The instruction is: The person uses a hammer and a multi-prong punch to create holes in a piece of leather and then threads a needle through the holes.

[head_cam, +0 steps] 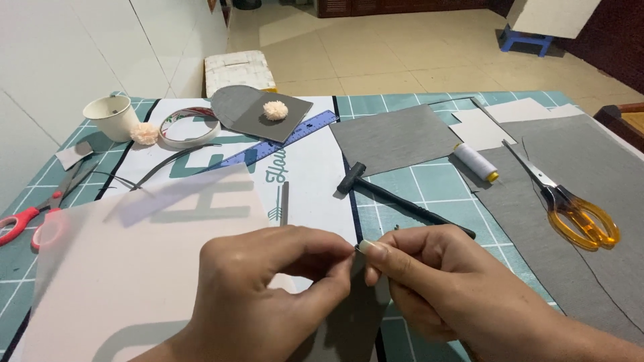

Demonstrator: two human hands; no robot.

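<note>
- Grey felt strip [353, 295], pinched at its top edge between left hand [268, 288] and right hand [436, 288], hangs just in front of the black hammer [396, 198]; fingertips of both clench it, the right perhaps also gripping a small metal piece, too tiny to tell.
- Felt looks light, limp and easily creased; best held near the edge.
- Left of the hammer: translucent sheet [134, 255], blue ruler [282, 141], tape roll [189, 126].
- Right of it: thread spool [475, 162], amber-handled scissors [570, 208].
- Teal cutting mat [429, 188] beneath; tiled floor beyond.
</note>
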